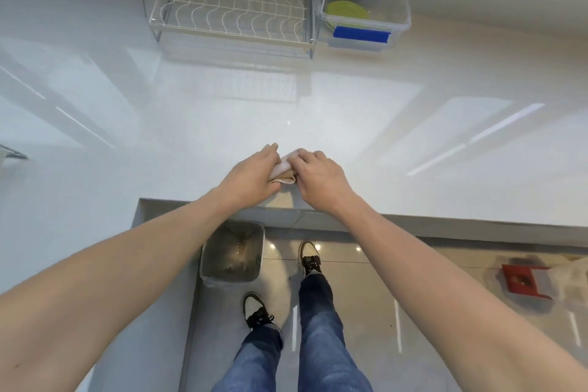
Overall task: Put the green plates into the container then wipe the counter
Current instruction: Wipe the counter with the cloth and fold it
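The green plates (347,12) were seen stacked inside the clear container (401,20) at the far right of the counter (222,111), just beside the wire dish rack (232,9), in which no plate was seen. The first part of the task could therefore be judged done. A small folded cloth (284,170) (pale, with a tan edge) was held near the front edge of the counter, between the two hands. The left hand (251,172) was laid over its left side with the fingers nearly straight, while the right hand (318,172) was curled over its right end; whether it was actually pinched there could not be told for certain, since the fingertips were hidden. The wiping was judged to be only beginning, with most of the wide counter left to cover. Below the counter edge a bin (232,253) was visible on the floor.
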